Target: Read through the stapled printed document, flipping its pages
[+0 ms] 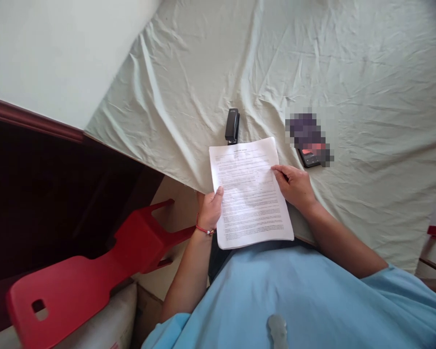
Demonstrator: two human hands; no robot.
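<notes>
A stack of printed paper sheets (252, 198) is held in front of my body, its far end reaching over the table edge. My left hand (210, 208) grips the stack's left edge, thumb on top and the other fingers hidden beneath. At the right edge, my right hand (294, 186) pinches the paper between thumb and index finger, the rest of its fingers curled. A black stapler (232, 126) lies on the cloth just beyond the top of the sheets.
A pale green wrinkled cloth (366, 97) covers the table. Right of the papers lies a phone (310, 159), partly blurred by pixel blocks. A red plastic chair (131, 247) stands at the left, near a filled white sack (121, 315). A white wall (58, 48) borders the table's left side.
</notes>
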